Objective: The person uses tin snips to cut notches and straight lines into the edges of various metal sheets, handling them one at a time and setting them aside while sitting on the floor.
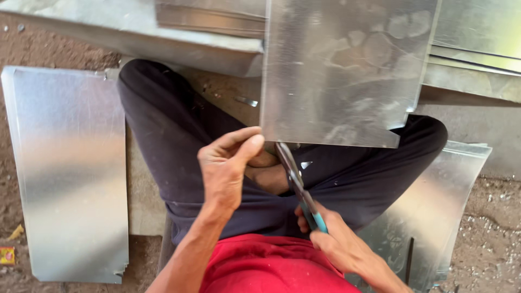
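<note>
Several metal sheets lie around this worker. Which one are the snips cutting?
The sheet over the lap, pinched by the left hand at its near corner; the others lie untouched on the ground.

Only one small wrapper is there, yellow and red, square, lying on the dirt floor at the left edge.

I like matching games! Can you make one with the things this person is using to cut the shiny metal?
Things:
1. snips
2. left hand
3. sheet
4. shirt

Descriptions:
A. red
B. shiny grey, being cut at its bottom edge
C. blue handles, in the right hand
D. pinching the sheet's corner

Pairs: 1-C, 2-D, 3-B, 4-A
</note>
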